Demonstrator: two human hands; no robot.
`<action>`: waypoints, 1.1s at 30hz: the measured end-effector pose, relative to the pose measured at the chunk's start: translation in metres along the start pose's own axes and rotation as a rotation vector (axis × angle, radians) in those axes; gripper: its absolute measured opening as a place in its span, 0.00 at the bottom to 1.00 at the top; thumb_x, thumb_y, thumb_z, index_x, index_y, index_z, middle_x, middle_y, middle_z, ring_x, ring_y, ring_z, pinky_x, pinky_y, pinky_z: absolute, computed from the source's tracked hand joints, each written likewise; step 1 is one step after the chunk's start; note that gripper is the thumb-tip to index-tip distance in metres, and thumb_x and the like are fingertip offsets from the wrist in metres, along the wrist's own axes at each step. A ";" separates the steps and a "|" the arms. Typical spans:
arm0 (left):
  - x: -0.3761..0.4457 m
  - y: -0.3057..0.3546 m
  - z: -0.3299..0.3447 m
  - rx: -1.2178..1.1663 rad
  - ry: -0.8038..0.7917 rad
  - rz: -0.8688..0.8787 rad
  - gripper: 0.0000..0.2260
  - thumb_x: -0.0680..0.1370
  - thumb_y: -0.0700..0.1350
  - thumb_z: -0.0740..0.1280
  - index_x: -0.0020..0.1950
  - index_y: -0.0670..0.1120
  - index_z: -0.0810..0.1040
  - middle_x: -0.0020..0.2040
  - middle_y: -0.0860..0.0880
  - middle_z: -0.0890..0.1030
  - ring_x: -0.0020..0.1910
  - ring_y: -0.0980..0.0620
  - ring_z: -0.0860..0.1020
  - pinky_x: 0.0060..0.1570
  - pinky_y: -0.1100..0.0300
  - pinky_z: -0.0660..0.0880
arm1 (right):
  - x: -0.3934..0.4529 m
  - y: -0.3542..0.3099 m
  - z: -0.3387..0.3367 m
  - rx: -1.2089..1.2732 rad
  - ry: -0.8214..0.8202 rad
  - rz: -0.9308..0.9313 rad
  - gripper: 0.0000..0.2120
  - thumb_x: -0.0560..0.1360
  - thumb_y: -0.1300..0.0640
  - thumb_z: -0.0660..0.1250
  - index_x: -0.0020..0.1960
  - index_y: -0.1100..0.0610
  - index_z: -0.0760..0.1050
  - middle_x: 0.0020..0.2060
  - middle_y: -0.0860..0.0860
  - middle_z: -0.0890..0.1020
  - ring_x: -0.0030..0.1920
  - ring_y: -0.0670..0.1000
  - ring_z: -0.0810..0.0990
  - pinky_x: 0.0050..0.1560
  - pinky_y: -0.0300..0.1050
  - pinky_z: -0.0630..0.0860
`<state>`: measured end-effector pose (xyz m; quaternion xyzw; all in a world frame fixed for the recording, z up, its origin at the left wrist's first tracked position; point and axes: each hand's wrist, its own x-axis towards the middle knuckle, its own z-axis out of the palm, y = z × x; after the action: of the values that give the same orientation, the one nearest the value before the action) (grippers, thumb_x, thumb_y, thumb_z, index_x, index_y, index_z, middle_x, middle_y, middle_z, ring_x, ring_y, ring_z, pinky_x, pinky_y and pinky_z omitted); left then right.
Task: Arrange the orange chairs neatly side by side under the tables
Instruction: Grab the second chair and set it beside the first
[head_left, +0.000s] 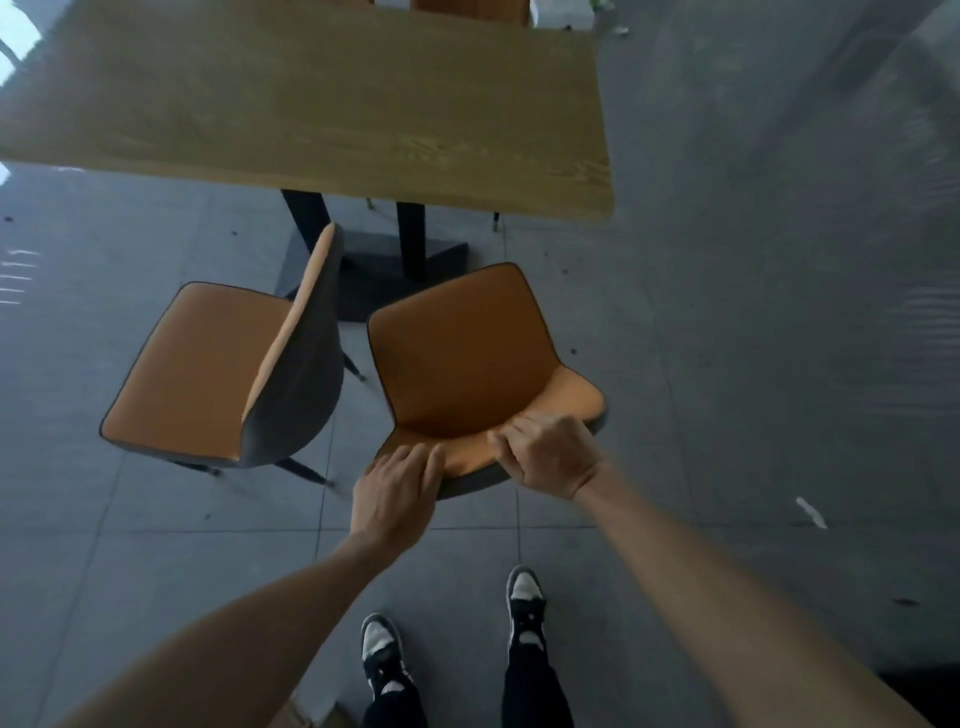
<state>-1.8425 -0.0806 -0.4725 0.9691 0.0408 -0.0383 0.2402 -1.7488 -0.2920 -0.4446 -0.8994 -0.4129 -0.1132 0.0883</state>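
Two orange chairs with grey backs stand on the floor in front of a wooden table. The right chair faces the table, its seat just short of the table's edge. Both my hands are on the top rim of its backrest. My left hand grips the rim's left end, fingers over the orange side. My right hand grips the rim's right part with curled fingers. The left chair is turned sideways, its seat pointing left and its backrest close to the right chair.
The table stands on a black pedestal base with dark legs. Grey floor tiles stretch to the right. My two feet in black-and-white shoes stand just behind the right chair. A white scrap lies on the floor at right.
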 end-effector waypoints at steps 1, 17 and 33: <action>0.011 0.004 0.000 -0.013 0.004 -0.055 0.20 0.83 0.60 0.45 0.43 0.53 0.70 0.41 0.51 0.79 0.38 0.48 0.77 0.37 0.55 0.68 | 0.007 0.010 0.001 0.004 0.006 -0.001 0.23 0.82 0.53 0.57 0.30 0.56 0.75 0.25 0.53 0.78 0.25 0.52 0.74 0.23 0.43 0.66; 0.113 0.094 0.020 0.134 0.003 -0.216 0.30 0.84 0.59 0.45 0.30 0.47 0.72 0.32 0.52 0.74 0.35 0.51 0.73 0.36 0.54 0.70 | -0.017 0.121 0.003 0.171 0.023 0.130 0.16 0.79 0.54 0.60 0.33 0.54 0.75 0.27 0.49 0.77 0.27 0.49 0.74 0.28 0.39 0.56; 0.094 0.063 -0.036 0.041 0.020 -0.015 0.17 0.83 0.53 0.59 0.38 0.49 0.77 0.40 0.51 0.81 0.38 0.51 0.78 0.45 0.53 0.76 | 0.005 0.123 -0.007 0.132 -0.284 0.269 0.20 0.78 0.46 0.54 0.32 0.53 0.72 0.27 0.48 0.76 0.26 0.49 0.73 0.26 0.41 0.65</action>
<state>-1.7413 -0.1139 -0.4204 0.9738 0.0499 -0.0311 0.2196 -1.6528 -0.3693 -0.4448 -0.9457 -0.3037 0.0551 0.1023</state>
